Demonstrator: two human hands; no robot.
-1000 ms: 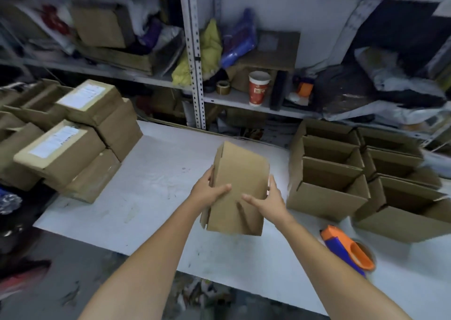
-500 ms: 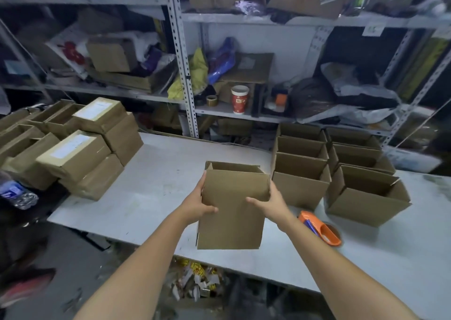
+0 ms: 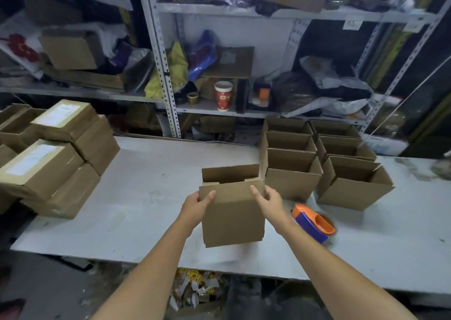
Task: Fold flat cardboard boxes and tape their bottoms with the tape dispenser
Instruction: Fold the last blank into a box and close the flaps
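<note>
An erected brown cardboard box (image 3: 233, 212) stands upright with its open top up, held just above the near part of the white table (image 3: 146, 197). My left hand (image 3: 199, 203) grips its upper left edge, thumb on the front face. My right hand (image 3: 267, 201) grips the upper right edge the same way. The orange and blue tape dispenser (image 3: 313, 223) lies on the table just right of my right wrist.
Several open-topped folded boxes (image 3: 292, 180) stand in two rows at the back right of the table. Sealed labelled boxes (image 3: 48, 163) are stacked at the left end. Cluttered metal shelves (image 3: 168, 75) rise behind the table. Paper scraps (image 3: 195, 288) lie on the floor below.
The box has turned from tilted with its bottom toward me to upright with its open top up. It has moved forward toward the rows of boxes. The view has pulled back and up.
</note>
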